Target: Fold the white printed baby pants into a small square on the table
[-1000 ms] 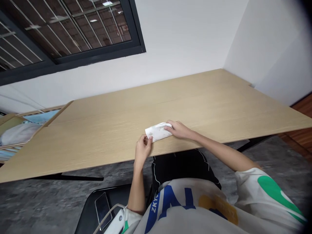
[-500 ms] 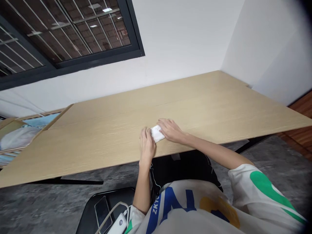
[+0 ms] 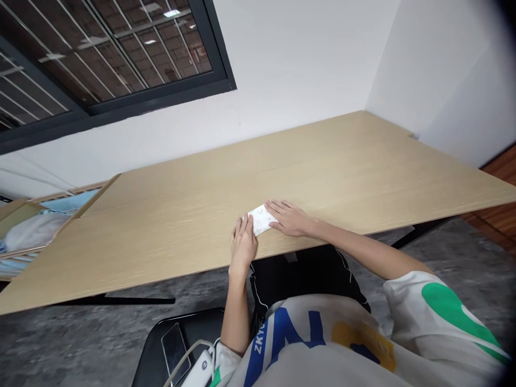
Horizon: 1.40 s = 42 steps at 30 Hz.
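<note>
A small folded white cloth point(image 3: 261, 219) with a faint print lies near the front edge of a light wooden table point(image 3: 322, 172). My left hand point(image 3: 243, 243) rests flat on the table with its fingers stretched out, touching the cloth's left end. My right hand point(image 3: 289, 217) lies flat with fingers spread, pressing on the cloth's right part and covering it there.
A black chair seat point(image 3: 169, 344) at the lower left holds a phone point(image 3: 176, 353) and a white power bank point(image 3: 199, 369) with a cable. A wooden frame with blue and white bedding point(image 3: 36, 226) stands at the far left. White walls close the back and right.
The cloth was longer a second ago with my left hand pinching its left end; it is now folded shorter and both hands lie flat on it.
</note>
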Each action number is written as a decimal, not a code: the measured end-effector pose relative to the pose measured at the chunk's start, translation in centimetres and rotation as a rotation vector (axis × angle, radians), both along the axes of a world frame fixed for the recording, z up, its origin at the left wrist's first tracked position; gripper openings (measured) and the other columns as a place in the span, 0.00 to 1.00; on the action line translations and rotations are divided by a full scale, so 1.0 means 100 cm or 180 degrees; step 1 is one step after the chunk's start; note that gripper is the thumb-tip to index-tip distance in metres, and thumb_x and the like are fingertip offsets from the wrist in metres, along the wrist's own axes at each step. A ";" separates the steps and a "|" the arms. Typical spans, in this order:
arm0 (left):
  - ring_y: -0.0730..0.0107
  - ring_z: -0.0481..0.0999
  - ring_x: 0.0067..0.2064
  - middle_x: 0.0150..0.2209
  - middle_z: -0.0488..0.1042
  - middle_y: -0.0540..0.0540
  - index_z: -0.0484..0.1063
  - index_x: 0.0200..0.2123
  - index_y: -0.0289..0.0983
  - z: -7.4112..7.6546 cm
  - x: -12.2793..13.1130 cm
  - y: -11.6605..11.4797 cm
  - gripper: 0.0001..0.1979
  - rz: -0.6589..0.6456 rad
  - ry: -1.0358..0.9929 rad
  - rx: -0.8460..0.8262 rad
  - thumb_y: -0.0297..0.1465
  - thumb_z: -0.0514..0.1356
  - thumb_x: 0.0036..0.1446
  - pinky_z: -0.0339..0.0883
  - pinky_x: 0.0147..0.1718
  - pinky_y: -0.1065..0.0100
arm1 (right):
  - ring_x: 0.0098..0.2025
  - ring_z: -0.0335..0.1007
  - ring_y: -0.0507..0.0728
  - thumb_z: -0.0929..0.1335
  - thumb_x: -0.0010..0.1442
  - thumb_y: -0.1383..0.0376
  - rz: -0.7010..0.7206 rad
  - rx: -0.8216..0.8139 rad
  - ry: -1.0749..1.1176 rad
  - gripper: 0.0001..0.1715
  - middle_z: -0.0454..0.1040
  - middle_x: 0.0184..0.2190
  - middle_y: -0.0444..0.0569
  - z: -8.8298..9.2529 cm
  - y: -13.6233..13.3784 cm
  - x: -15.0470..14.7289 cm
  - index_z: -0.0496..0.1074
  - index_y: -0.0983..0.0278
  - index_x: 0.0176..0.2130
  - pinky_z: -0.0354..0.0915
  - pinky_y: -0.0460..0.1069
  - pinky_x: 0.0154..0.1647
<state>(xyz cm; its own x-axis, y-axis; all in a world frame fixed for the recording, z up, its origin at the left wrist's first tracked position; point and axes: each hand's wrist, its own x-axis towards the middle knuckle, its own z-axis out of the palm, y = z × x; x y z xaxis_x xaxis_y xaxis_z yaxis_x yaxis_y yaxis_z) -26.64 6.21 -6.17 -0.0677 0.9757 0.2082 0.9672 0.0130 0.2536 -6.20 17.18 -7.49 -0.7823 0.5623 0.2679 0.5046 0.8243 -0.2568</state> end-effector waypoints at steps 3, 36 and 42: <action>0.46 0.58 0.74 0.73 0.60 0.38 0.62 0.71 0.38 0.001 -0.003 0.002 0.28 0.0004 -0.0112 0.0059 0.26 0.47 0.69 0.57 0.69 0.40 | 0.78 0.42 0.68 0.53 0.74 0.43 0.0037 -0.0216 0.0047 0.47 0.46 0.76 0.61 0.001 0.001 0.004 0.46 0.69 0.77 0.43 0.65 0.77; 0.48 0.44 0.78 0.77 0.47 0.34 0.45 0.76 0.37 0.004 0.011 0.008 0.40 -0.0164 -0.0260 -0.0291 0.53 0.44 0.71 0.43 0.71 0.37 | 0.77 0.45 0.68 0.60 0.73 0.44 0.0682 -0.0385 0.0154 0.45 0.48 0.76 0.58 0.013 0.016 0.012 0.48 0.62 0.77 0.42 0.68 0.76; 0.47 0.46 0.77 0.76 0.49 0.33 0.47 0.75 0.35 0.008 0.010 0.010 0.41 -0.0122 -0.0289 -0.0347 0.54 0.45 0.70 0.44 0.71 0.36 | 0.78 0.43 0.67 0.57 0.74 0.43 0.0658 -0.0496 0.0102 0.45 0.47 0.76 0.58 0.016 0.016 0.011 0.47 0.63 0.77 0.42 0.69 0.76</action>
